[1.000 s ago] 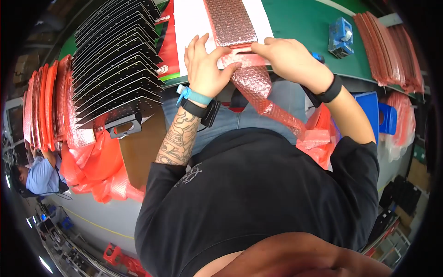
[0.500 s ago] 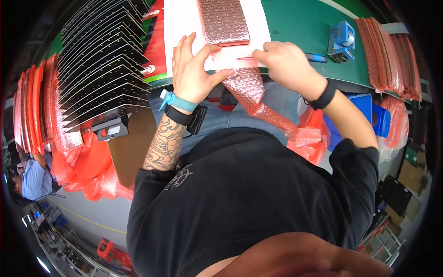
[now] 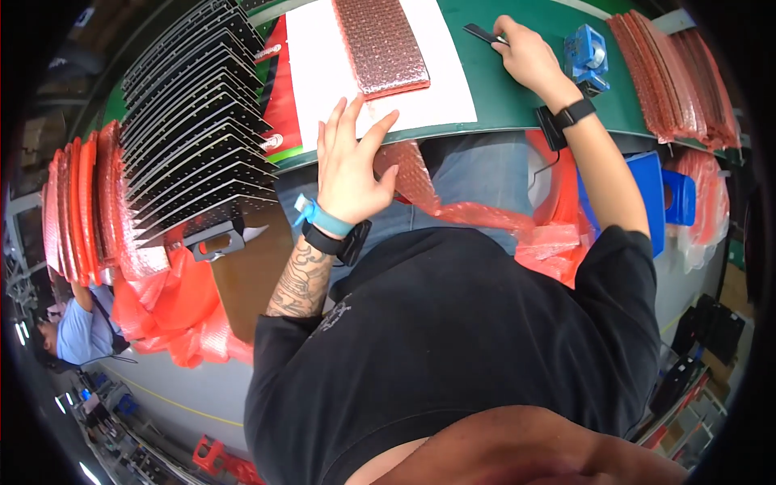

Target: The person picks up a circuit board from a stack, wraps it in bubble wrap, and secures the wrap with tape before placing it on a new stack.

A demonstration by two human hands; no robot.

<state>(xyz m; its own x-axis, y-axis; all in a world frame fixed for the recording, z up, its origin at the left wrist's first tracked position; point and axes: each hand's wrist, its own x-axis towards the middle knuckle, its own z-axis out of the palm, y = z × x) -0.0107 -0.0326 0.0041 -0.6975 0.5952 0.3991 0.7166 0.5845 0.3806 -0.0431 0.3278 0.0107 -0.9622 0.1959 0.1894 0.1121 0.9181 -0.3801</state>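
Observation:
My left hand is open with fingers spread, at the table's front edge. Its fingertips reach the near part of a white sheet, and its thumb is beside a strip of pink bubble wrap that hangs over my lap. On the sheet lies a flat pack of pink bubble wrap; whatever is inside is hidden. Farther right, over the green tabletop, my right hand is closed on one end of a slim dark utility knife, whose other end points left.
Black perforated panels stand in a row at left, beside bubble-wrapped packs. A blue tape dispenser stands right of my right hand, before more wrapped packs. Blue bins sit below the table edge. Another person is at far left.
My right hand has moved away from the sheet, up and right, with the knife. My left hand has drawn back toward me. The bubble wrap strip has slipped off the sheet and hangs lower.

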